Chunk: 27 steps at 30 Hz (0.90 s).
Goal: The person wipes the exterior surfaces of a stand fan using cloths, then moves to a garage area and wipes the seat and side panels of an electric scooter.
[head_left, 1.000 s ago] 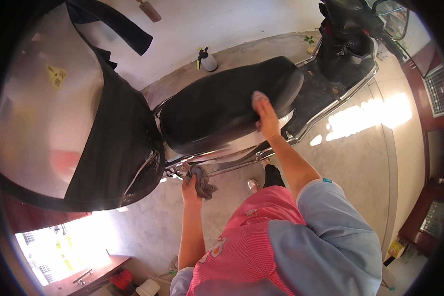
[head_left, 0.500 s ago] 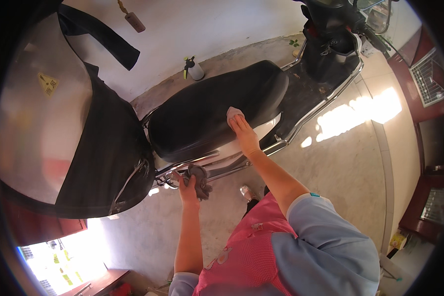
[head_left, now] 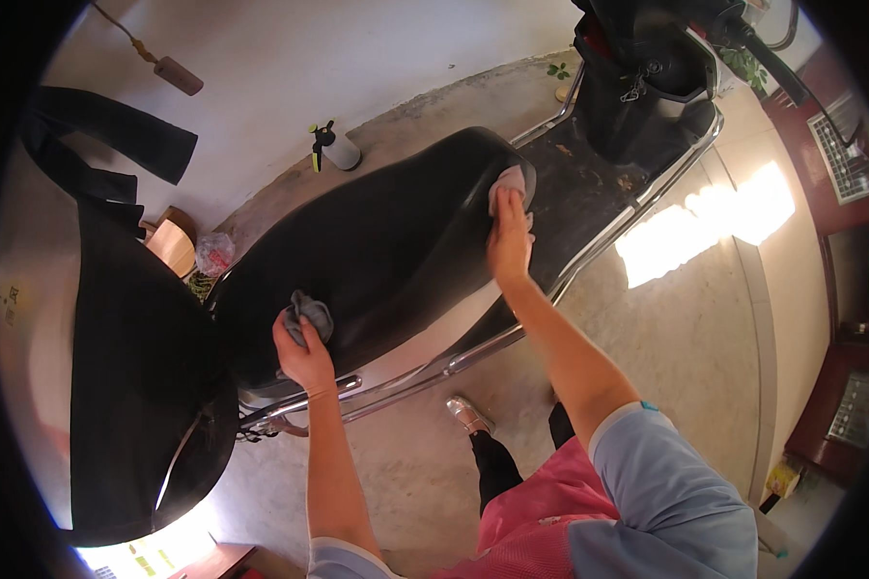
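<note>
A long black scooter seat [head_left: 357,232] stretches across the middle of the view. Near its rear end, my left hand [head_left: 305,349] is closed round a crumpled grey cloth [head_left: 309,317], which rests against the seat. My right hand [head_left: 510,241] presses a pale pinkish cloth [head_left: 508,183] onto the seat's front edge, close to the black footboard [head_left: 570,183]. Part of that cloth is hidden under my fingers. A chrome side rail [head_left: 473,357] runs along the near side of the scooter, below both hands.
Behind the seat, a spray bottle [head_left: 340,151] stands by the wall. The handlebar [head_left: 772,63] rises at upper right. At left is a black-and-clear cover [head_left: 135,367] on the scooter's rear. A plastic bag [head_left: 214,253] lies beyond the seat. My shoe [head_left: 469,415] is on the concrete floor.
My left hand has lifted the grey cloth from beside the rail onto the rear of the seat. My right hand has slid the pale cloth forward to the seat's front. The view has shifted.
</note>
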Motion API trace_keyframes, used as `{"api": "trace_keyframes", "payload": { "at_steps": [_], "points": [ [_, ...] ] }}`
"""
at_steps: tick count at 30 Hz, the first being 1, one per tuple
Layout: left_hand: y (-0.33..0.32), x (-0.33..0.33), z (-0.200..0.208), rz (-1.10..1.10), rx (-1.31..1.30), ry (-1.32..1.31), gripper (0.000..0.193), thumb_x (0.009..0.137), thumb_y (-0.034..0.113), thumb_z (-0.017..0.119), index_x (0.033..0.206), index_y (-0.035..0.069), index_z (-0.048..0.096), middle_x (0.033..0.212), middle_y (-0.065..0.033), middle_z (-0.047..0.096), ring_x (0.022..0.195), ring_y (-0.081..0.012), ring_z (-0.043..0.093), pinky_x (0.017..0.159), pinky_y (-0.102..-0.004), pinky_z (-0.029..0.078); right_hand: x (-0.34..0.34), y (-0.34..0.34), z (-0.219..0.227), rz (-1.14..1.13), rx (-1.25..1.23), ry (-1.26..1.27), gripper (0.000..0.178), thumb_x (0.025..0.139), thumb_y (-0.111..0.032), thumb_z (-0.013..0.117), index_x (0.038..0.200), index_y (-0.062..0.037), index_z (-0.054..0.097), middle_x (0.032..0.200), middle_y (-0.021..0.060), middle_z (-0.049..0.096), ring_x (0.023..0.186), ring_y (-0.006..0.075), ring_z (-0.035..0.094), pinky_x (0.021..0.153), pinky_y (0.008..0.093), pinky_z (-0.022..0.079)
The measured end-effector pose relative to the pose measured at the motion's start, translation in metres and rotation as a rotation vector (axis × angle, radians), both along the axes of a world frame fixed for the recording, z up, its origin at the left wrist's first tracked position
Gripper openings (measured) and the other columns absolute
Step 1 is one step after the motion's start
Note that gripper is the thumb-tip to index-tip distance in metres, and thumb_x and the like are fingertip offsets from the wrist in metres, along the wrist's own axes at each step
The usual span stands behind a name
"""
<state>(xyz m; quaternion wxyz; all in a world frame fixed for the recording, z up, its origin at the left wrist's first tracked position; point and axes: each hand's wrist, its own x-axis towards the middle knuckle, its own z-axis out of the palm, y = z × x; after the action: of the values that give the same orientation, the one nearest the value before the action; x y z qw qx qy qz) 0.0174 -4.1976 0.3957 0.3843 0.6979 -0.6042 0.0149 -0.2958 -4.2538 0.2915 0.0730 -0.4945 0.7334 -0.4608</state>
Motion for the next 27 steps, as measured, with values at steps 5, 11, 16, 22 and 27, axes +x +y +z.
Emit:
{"api": "trace_keyframes", "payload": {
  "at_steps": [5, 11, 16, 22, 27],
  "points": [
    [-0.007, -0.016, -0.012, 0.14, -0.016, -0.208, 0.028, 0.086, 0.018, 0.054, 0.108, 0.0, 0.055, 0.101, -0.019, 0.061, 0.09, -0.0385, 0.059, 0.077, -0.043, 0.046, 0.01, 0.04, 0.0, 0.416, -0.025, 0.078, 0.061, 0.07, 0.007, 0.054, 0.129, -0.0065, 0.048, 0.136, 0.013, 0.041, 0.127, 0.0331, 0.038, 0.106, 0.0418, 0.032],
    [-0.011, -0.021, -0.016, 0.196, -0.01, -0.295, 0.029, 0.087, 0.02, 0.052, 0.109, 0.001, 0.055, 0.101, -0.019, 0.061, 0.09, -0.0383, 0.059, 0.077, -0.0424, 0.046, -0.061, -0.085, 0.021, 0.263, -0.271, 0.15, 0.05, 0.069, 0.003, 0.059, 0.119, -0.0024, 0.052, 0.13, 0.0175, 0.045, 0.12, 0.0348, 0.044, 0.1, 0.0418, 0.037],
    [-0.008, -0.02, -0.017, 0.196, -0.036, -0.323, 0.03, 0.087, 0.02, 0.052, 0.11, 0.0, 0.055, 0.101, -0.0191, 0.061, 0.089, -0.0385, 0.06, 0.076, -0.0417, 0.047, -0.13, -0.173, -0.001, 0.36, 0.368, -0.309, 0.036, 0.086, -0.019, 0.048, 0.117, -0.0061, 0.06, 0.112, 0.013, 0.063, 0.104, 0.0261, 0.059, 0.088, 0.031, 0.045],
    [-0.004, -0.026, -0.021, 0.188, -0.064, -0.281, 0.028, 0.088, 0.019, 0.052, 0.11, 0.001, 0.056, 0.1, -0.0189, 0.062, 0.089, -0.0376, 0.06, 0.079, -0.0398, 0.045, -0.141, -0.126, -0.044, 0.323, 0.066, -0.585, 0.035, 0.089, -0.023, 0.048, 0.113, -0.0033, 0.063, 0.108, 0.011, 0.065, 0.101, 0.0179, 0.059, 0.089, 0.0254, 0.042],
    [-0.005, -0.022, -0.027, 0.192, -0.149, -0.324, 0.028, 0.088, 0.02, 0.052, 0.109, 0.003, 0.055, 0.097, -0.0184, 0.062, 0.087, -0.0368, 0.06, 0.076, -0.0394, 0.045, -0.096, -0.075, -0.059, 0.048, -0.242, -0.369, 0.037, 0.093, -0.022, 0.04, 0.123, -0.0048, 0.052, 0.127, 0.0149, 0.051, 0.116, 0.0295, 0.049, 0.098, 0.0348, 0.037]
  ]
}}
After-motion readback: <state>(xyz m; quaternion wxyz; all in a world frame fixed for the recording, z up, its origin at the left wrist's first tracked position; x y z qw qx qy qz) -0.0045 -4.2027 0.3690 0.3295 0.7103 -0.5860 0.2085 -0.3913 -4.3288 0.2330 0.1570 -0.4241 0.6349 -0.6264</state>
